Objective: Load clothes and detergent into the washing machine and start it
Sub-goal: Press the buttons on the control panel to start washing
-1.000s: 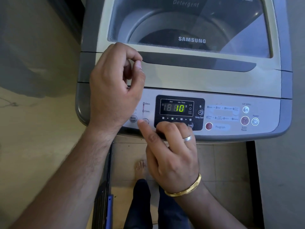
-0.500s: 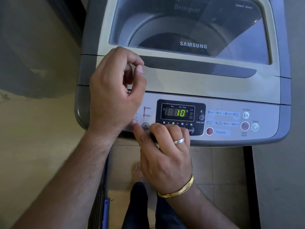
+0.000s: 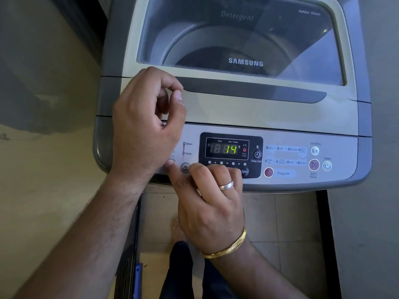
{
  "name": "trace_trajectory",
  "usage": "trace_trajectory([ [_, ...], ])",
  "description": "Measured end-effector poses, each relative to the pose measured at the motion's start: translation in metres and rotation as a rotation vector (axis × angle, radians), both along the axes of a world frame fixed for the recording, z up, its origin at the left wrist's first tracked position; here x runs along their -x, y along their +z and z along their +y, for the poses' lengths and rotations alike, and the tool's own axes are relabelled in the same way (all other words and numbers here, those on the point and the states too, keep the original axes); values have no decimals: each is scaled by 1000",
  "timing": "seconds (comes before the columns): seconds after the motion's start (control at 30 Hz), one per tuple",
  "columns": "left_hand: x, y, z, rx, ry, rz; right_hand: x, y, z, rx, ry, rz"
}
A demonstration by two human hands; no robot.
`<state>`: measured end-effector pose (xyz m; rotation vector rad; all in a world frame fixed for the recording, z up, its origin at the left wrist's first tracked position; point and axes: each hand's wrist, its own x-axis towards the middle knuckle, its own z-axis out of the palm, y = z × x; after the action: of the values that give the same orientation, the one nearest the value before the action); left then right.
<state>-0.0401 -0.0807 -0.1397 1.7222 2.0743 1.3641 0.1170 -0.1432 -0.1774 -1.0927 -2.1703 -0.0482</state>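
Samsung top-load washing machine [image 3: 233, 113] front & centre, glass lid [image 3: 241, 39] down. R hand [image 3: 211, 203]: index tip on leftmost round button [image 3: 171, 162] of control panel [image 3: 287, 156], other fingers curled, grasping nothing. L hand [image 3: 144, 126] loosely curled over panel's left end, empty. Display [image 3: 226, 148] reads 14.

Beige tiled floor [image 3: 287, 229] with visible grout lines below. Plain beige plastered wall [image 3: 49, 173] at left, its upper part in shadow. Grey wall surface [image 3: 380, 83] at right. Lighting soft, diffuse.
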Motion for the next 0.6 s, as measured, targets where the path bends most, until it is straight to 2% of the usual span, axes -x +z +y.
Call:
trace_trajectory([
  [0.6, 0, -2, -1, -2, -8, -8, 1, -3, -4, -3, 0, -1],
])
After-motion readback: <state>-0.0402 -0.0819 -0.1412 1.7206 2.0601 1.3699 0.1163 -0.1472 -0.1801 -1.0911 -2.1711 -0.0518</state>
